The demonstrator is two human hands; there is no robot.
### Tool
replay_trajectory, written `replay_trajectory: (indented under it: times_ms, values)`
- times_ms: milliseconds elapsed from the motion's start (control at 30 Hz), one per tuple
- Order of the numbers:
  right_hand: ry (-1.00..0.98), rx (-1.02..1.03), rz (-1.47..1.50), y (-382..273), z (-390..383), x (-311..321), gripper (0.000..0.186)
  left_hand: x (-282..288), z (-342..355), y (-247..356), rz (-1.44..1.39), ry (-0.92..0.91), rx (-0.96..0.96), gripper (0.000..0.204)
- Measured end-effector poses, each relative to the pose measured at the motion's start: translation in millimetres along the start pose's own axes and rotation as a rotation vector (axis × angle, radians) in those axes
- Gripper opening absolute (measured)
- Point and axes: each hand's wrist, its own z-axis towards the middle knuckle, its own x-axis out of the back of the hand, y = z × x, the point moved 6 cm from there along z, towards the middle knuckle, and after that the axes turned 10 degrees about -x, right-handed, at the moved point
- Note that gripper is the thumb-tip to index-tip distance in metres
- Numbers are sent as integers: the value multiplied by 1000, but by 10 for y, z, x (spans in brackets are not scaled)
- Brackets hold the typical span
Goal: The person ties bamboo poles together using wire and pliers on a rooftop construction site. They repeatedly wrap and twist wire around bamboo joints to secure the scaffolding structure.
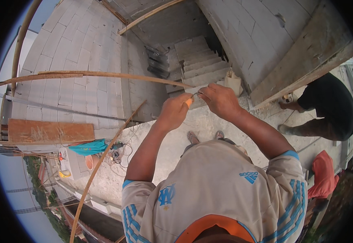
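Note:
My left hand (173, 110) is closed round a small orange object (189, 102), perhaps a tool handle, in front of my chest. My right hand (221, 100), beside it, pinches a thin dark bent piece (196, 93), like wire or metal, which reaches toward the orange object. Whether the two pieces are joined I cannot tell. Below my hands my sandalled feet (192, 137) stand on the dusty concrete floor (164, 150).
Concrete stairs (200, 67) lie ahead between block walls (54, 48). Wooden poles (97, 166) lean at left, near a board (50, 129), teal cloth (87, 148) and tangled cables (117, 157). At right a co-worker (332, 105) bends down; a red cloth (322, 174) hangs behind.

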Motion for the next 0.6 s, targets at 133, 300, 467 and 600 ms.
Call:
replay_trajectory:
  times_ms: [133,300,467,600]
  values:
    - [-814,-786,767,230,-34,-183,20,26,9,72,138,48,-170,25]
    - [-526,-395,585,59,42,83,24,30,3,-15,-200,-43,96,26]
    - [-153,74,80,-146,30,254,29,39,25,43,-326,-102,241,27]
    - [-345,-294,407,60,68,193,30,41,25,115,-220,-24,107,27]
